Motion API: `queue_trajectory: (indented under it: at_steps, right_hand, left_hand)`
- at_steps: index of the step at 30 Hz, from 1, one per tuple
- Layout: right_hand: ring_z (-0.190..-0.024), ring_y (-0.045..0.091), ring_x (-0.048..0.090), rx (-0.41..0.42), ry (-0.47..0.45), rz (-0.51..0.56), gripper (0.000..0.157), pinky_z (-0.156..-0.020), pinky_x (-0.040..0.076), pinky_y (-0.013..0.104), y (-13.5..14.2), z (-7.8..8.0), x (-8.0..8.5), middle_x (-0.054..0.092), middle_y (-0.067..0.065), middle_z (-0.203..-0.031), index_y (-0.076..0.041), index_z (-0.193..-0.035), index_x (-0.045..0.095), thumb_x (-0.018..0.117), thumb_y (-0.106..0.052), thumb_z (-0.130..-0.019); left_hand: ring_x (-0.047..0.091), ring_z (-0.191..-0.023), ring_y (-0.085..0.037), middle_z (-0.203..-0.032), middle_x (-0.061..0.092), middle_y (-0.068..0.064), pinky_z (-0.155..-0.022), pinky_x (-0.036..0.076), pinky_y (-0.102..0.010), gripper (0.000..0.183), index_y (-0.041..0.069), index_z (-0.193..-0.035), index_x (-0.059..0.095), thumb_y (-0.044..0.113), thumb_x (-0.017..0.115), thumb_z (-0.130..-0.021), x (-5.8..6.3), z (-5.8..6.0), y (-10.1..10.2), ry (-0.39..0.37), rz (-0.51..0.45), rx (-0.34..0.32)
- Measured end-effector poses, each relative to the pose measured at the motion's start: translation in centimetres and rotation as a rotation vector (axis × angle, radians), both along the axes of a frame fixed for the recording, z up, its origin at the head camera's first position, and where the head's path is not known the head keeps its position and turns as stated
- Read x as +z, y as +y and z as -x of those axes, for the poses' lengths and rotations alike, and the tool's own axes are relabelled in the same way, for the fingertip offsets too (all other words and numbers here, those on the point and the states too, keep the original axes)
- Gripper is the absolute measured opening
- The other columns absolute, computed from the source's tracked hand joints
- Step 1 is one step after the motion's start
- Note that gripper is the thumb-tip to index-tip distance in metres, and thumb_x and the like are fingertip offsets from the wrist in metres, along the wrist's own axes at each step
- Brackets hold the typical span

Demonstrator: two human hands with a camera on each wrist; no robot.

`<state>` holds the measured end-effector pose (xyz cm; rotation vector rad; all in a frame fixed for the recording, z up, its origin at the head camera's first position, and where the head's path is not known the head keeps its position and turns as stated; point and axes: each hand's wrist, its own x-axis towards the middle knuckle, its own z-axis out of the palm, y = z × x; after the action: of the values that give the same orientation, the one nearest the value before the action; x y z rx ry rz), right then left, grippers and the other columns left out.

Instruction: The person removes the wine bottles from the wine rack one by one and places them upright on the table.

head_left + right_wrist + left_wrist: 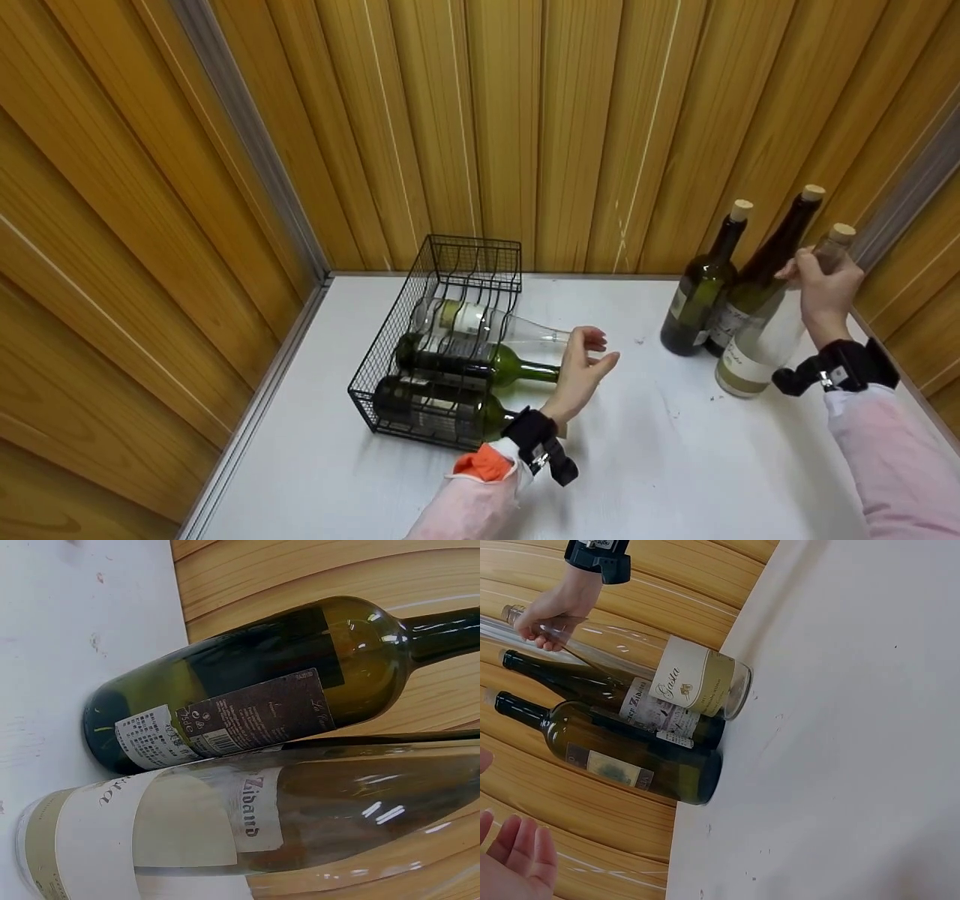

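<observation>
My right hand (829, 289) grips the neck of a clear wine bottle (750, 360), which has a cork and a white and olive label. The bottle stands on the table at the right, tilted slightly. Just behind it are a dark brown wine bottle (772, 255) and a green wine bottle (630, 746), both corked. My left hand (577, 371) hovers with loosely spread fingers by the necks of the bottles lying in a black wire rack (480, 247). Whether it touches a neck cannot be told. No fingers show in the right wrist view.
In the rack lie a clear bottle (517, 328), a green bottle (506, 366) and a dark bottle (427, 405), necks pointing right. The white table (645, 465) meets wood-patterned walls (577, 135) at the back and sides.
</observation>
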<state>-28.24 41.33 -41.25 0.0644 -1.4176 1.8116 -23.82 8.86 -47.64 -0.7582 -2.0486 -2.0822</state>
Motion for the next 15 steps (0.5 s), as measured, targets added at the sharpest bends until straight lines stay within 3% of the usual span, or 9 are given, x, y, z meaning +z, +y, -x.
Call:
queue_trajectory:
  at_steps: [2, 7, 10, 15]
  right_hand:
    - [-0.048, 0.02, 0.054, -0.017, -0.032, -0.019, 0.007, -0.049, 0.047, 0.022, 0.3, 0.0, -0.2, 0.055, 0.015, -0.06, 0.014, -0.079, 0.053, 0.053, 0.007, -0.081]
    - [-0.063, 0.01, 0.056, -0.141, -0.173, -0.183, 0.005, -0.061, 0.043, 0.018, 0.9, -0.3, -0.4, 0.06, 0.004, -0.071, 0.002, -0.086, 0.059, 0.06, 0.0, -0.082]
    - [-0.078, 0.009, 0.052, -0.194, -0.202, -0.259, 0.025, -0.068, 0.038, 0.017, 1.0, -0.6, 0.0, 0.056, 0.002, -0.089, -0.003, -0.103, 0.055, 0.064, -0.004, -0.08]
    - [-0.097, 0.013, 0.043, -0.317, -0.139, -0.372, 0.049, -0.081, 0.032, 0.02, 1.4, -0.8, 1.3, 0.045, 0.003, -0.109, -0.008, -0.12, 0.042, 0.065, -0.008, -0.076]
  left_hand:
    - [0.051, -0.09, -0.019, -0.099, 0.049, -0.01, -0.072, 0.042, -0.025, 0.031, -0.006, -0.107, 0.044, -0.001, 0.061, -0.082, -0.7, 0.5, 0.2, 0.0, 0.003, 0.007]
    - [0.051, -0.09, -0.021, -0.1, 0.049, -0.011, -0.072, 0.042, -0.025, 0.031, -0.001, -0.107, 0.045, 0.004, 0.063, -0.083, -1.9, 1.8, 0.2, 0.004, 0.021, 0.02]
    - [0.05, -0.092, -0.028, -0.1, 0.049, -0.012, -0.073, 0.042, -0.026, 0.032, -0.002, -0.108, 0.044, 0.005, 0.062, -0.083, -1.2, 2.2, -0.2, 0.012, 0.027, 0.023]
    - [0.049, -0.093, -0.028, -0.101, 0.048, -0.009, -0.073, 0.043, -0.026, 0.031, 0.001, -0.108, 0.044, 0.005, 0.062, -0.083, 0.2, 3.1, -0.7, 0.041, 0.02, 0.031]
